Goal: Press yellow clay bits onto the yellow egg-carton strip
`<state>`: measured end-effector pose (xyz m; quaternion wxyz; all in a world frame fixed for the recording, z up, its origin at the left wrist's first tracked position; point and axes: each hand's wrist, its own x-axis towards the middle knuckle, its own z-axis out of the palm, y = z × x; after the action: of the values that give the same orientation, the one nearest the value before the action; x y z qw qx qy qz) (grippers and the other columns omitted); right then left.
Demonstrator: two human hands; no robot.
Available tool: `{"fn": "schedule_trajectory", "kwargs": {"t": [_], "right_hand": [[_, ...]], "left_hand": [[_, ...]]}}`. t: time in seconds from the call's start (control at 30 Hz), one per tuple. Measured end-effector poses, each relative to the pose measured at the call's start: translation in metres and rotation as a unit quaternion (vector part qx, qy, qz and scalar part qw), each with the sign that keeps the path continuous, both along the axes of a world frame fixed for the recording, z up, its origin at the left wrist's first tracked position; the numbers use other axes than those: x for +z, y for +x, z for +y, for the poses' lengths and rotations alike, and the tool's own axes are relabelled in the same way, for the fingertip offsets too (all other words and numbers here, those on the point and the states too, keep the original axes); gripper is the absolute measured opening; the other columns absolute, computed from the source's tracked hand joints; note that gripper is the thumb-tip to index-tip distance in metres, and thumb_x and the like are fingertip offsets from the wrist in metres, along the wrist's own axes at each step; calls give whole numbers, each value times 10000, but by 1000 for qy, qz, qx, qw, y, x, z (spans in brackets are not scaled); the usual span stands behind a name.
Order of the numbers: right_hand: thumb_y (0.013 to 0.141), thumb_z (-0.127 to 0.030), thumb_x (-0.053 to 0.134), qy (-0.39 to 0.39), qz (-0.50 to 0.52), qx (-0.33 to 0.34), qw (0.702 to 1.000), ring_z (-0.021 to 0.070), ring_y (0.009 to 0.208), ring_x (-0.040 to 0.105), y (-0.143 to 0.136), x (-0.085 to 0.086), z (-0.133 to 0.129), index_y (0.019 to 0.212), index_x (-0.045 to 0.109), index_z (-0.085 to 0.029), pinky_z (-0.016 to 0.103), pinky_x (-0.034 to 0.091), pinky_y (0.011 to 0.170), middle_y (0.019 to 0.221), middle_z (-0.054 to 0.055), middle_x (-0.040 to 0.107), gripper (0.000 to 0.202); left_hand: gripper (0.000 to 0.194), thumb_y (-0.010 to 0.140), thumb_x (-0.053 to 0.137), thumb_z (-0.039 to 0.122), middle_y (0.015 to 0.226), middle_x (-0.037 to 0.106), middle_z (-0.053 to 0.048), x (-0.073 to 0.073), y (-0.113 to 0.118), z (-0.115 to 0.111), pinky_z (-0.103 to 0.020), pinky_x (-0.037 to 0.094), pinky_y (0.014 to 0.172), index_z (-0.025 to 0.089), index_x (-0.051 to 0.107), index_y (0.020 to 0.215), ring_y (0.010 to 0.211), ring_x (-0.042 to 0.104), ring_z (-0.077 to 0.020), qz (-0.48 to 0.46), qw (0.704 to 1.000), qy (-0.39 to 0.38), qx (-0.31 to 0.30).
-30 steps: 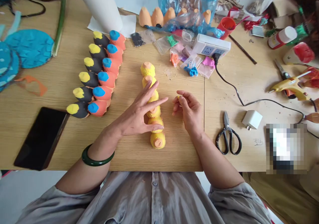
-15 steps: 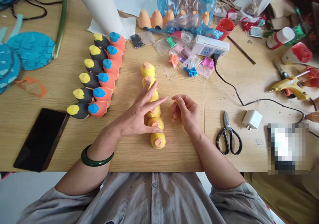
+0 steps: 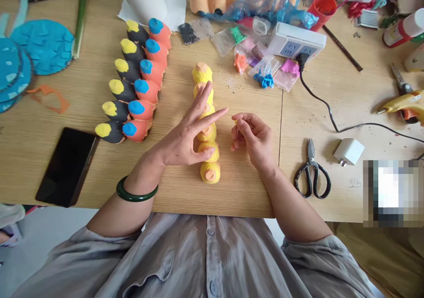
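Note:
A row of yellow-covered egg-carton cups (image 3: 210, 173) with bare orange tips stands upright in front of me. Over its middle, my left hand (image 3: 185, 137) is spread open, fingers apart, its thumb at one of the nearer cups; it hides parts of the row. To the right, apart from the row, my right hand (image 3: 254, 139) is closed in a pinch. A tiny bit of yellow clay (image 3: 236, 122) shows between thumb and forefinger. Left of my hands stand a black row with yellow tips (image 3: 116, 111) and a red row with blue tips (image 3: 145, 109), side by side.
Scissors (image 3: 311, 170), a white charger (image 3: 349, 151) and a glue gun (image 3: 402, 102) lie on the right. A power strip (image 3: 296, 42) with a trailing cord and bags of coloured clay (image 3: 265, 78) are behind. A black phone (image 3: 66, 165) lies at left.
The whole view has shifted, so the table items sit higher in the picture. Both hands keep nearly the same pose, the left still spread and the right still pinching.

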<state>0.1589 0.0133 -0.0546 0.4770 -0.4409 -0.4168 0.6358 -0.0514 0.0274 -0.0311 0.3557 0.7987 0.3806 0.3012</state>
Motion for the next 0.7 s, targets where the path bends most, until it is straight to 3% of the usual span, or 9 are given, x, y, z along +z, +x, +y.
{"fn": "schedule_trajectory", "kwargs": {"t": [0.17, 0.33, 0.43, 0.5, 0.7], "right_hand": [[833, -539, 804, 11, -10, -15, 1000, 86, 533, 527, -1, 1, 0, 951, 655, -194, 217, 559, 490, 676, -50, 574, 394], [860, -538, 778, 13, 5, 1, 1000, 95, 534, 572, 0, 0, 0, 1009, 621, -208, 231, 567, 501, 699, -49, 602, 395], [892, -539, 744, 3, 15, 14, 1000, 98, 509, 612, 1, 0, -1, 1044, 609, -203, 243, 577, 519, 721, -40, 653, 393], [899, -559, 725, -10, 5, 20, 1000, 92, 489, 608, 1, 1, -2, 992, 619, -192, 230, 555, 492, 705, -35, 659, 393], [887, -555, 738, -10, -12, 9, 1000, 45, 384, 385, 0, 4, -1, 830, 652, -175, 180, 375, 345, 536, -80, 510, 394]], "left_hand": [[650, 791, 823, 567, 1629, 451, -65, -12, -5, 5, -640, 416, 1206, 265, 655, 1341, 1554, 331, -383, 24, 996, 70, 56], [792, 802, 792, 620, 1731, 254, -91, -16, -7, 3, -666, 331, 1245, 260, 555, 1467, 1595, 221, -408, 36, 995, 89, 29], [801, 880, 749, 552, 1755, 148, -134, -19, -8, 2, -653, 323, 1253, 242, 453, 1556, 1592, 206, -423, 31, 990, 138, 10], [743, 926, 723, 486, 1755, 148, -131, -21, -9, 3, -617, 356, 1251, 239, 436, 1566, 1592, 230, -401, 27, 987, 156, 29], [516, 984, 676, 404, 1672, 403, -32, -19, -13, 1, -509, 446, 1229, 303, 549, 1474, 1481, 482, -305, -3, 975, 162, 151]]}}
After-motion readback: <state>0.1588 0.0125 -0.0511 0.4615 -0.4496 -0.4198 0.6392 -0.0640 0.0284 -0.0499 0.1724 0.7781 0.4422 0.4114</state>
